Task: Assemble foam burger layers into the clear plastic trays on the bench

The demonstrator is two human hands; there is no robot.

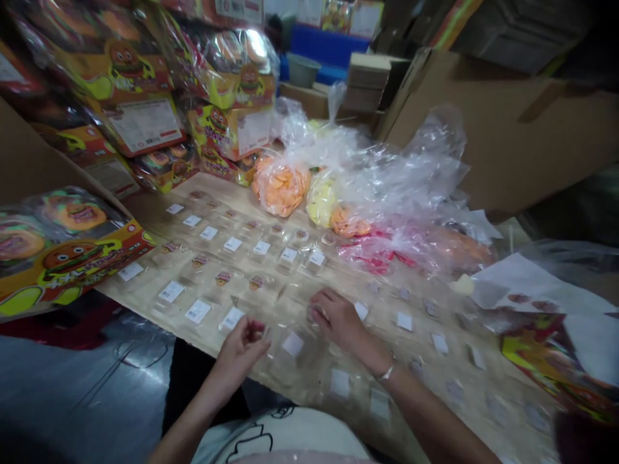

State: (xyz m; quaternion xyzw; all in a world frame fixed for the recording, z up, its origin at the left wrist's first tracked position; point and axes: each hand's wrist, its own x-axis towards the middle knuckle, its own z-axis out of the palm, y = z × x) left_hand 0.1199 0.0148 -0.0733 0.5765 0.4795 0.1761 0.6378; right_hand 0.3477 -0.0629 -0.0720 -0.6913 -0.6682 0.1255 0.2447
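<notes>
My left hand (242, 351) is above the table's near edge with its fingers curled and thumb toward them. Whatever is at its fingertips is too blurred to make out. My right hand (338, 319) reaches over the middle of the table, fingers bent down and closed against the clear bags; what they pinch is hidden. Around both hands, small clear plastic bags lie in rows. Some show a white label (292, 344), others a round burger sticker (256, 282). Another white label (232, 318) lies just beyond my left hand.
Burger-printed display boxes (145, 122) are stacked at the back left, with another box (72, 251) nearer. Large clear bags with orange pieces (280, 187) and yellow pieces (321, 200) sit at the back. A sticker sheet (541, 283) lies right. A big carton (507, 129) stands behind.
</notes>
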